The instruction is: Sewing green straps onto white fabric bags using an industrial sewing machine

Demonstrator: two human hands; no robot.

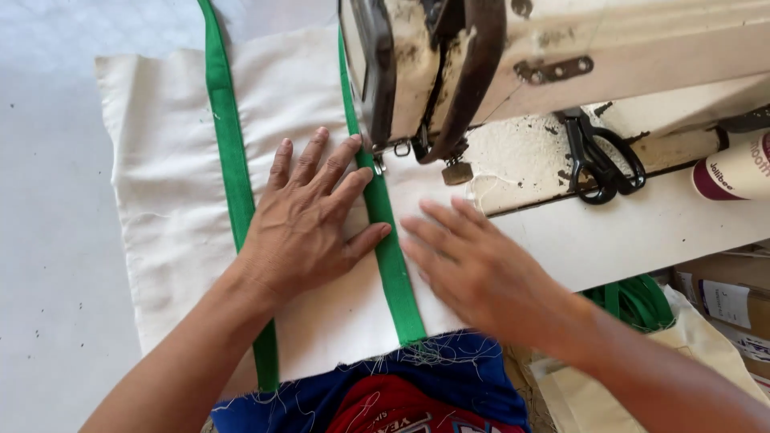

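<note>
Left hand: the left hand point(303, 220) lies flat and open, palm down, on the cream cloth point(172, 200), fingers spread. It grips nothing. Its fingertips touch the right green strap point(391, 256), and its wrist crosses the left green strap point(233, 172).

Right hand: the right hand point(473, 269) is also flat and open, pressing the cloth just right of the right green strap. It holds nothing. The picture is a little blurred here.

Cloth: it is spread on the white table point(48, 240) with its near edge at the person's lap. 2 green straps run along it, away from the person.

Right strap: it leads under the foot of the sewing machine point(449, 72), between the 2 hands.

Sewing machine: old, cream, with chipped paint, standing at the top right, just beyond the fingertips.

Scissors: black scissors point(601, 160) lie on the machine's base, well right of the hands.

Cup: a paper cup point(734, 172) lies on its side at the right edge.

Below table: more green strap point(638, 301) and cardboard boxes point(726, 301) sit at the lower right.
</note>
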